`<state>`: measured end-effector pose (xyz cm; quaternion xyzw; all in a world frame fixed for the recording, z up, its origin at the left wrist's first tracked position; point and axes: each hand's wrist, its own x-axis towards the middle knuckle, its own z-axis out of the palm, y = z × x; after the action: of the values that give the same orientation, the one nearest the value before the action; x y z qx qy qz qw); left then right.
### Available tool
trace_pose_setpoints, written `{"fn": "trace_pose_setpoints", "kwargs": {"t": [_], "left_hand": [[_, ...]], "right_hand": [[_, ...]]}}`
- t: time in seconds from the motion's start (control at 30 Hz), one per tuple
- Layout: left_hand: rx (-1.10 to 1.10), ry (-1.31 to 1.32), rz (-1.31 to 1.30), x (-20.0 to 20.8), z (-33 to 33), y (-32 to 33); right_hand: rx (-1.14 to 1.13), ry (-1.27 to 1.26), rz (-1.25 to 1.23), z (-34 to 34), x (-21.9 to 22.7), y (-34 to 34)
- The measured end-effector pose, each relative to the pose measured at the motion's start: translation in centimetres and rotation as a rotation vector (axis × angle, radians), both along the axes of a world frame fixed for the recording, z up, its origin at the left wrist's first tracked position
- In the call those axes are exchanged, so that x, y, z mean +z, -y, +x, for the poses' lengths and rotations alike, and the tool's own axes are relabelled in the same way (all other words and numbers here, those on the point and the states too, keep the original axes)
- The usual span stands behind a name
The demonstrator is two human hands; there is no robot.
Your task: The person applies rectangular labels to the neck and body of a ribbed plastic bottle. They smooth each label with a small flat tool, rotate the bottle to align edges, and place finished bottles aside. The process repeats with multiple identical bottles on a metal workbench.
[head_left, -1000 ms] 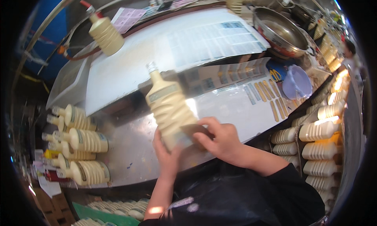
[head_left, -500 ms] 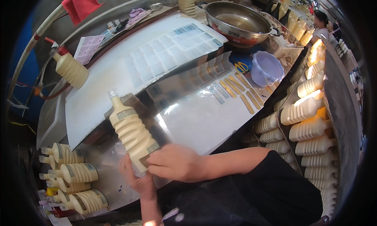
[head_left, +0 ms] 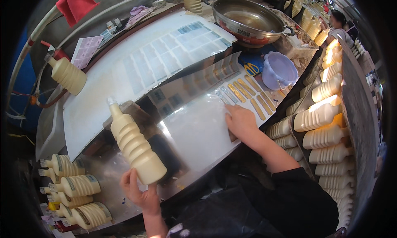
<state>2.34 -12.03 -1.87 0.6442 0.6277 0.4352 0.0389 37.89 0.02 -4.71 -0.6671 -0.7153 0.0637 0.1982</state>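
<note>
My left hand (head_left: 141, 193) grips the base end of a cream bottle (head_left: 138, 145) with slanting ribs and a clear neck. The bottle leans away from me, its neck end by a dark block (head_left: 131, 109); its upturned side shows no label. My right hand (head_left: 242, 124) is at the pale sheet on the right, index fingertip by the grey label strips (head_left: 228, 95). Its other fingers are curled, and a small brown edge (head_left: 233, 135) shows under them, too hidden to name. Gold label strips (head_left: 248, 87) lie just beyond.
Several labelled bottles (head_left: 80, 185) lie at the lower left. A white board (head_left: 99, 93) bears wet label sheets. A large metal pan (head_left: 248, 20) and a lilac bucket (head_left: 280, 70) stand behind. Racks of bottles (head_left: 316, 116) line the right; a person (head_left: 339, 27) is far off.
My right hand has left the bottle and moved right to the label strips. The bottle has turned in my left hand, so its labels no longer show.
</note>
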Motion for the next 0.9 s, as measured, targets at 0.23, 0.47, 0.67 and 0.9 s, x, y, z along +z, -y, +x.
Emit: {"fn": "trace_pose_setpoints", "kwargs": {"t": [0.23, 0.47, 0.67, 0.9], "left_hand": [[-0.038, -0.018, 0.008, -0.7, 1.6, -1.0], [-0.034, -0.060, -0.022, 0.2, 0.9, -0.9], [-0.018, -0.069, -0.033, 0.8, 1.6, -0.7], [-0.017, -0.037, -0.007, 0.1, 1.7, -0.8]], "right_hand": [[0.130, 0.268, -0.417, -2.4, 2.4, 4.2], [-0.154, 0.190, -0.141, 2.8, 1.6, 0.4], [-0.077, 0.404, -0.431, 4.2, 2.6, 1.7], [0.080, 0.126, -0.408, 0.2, 3.4, 7.6]]}}
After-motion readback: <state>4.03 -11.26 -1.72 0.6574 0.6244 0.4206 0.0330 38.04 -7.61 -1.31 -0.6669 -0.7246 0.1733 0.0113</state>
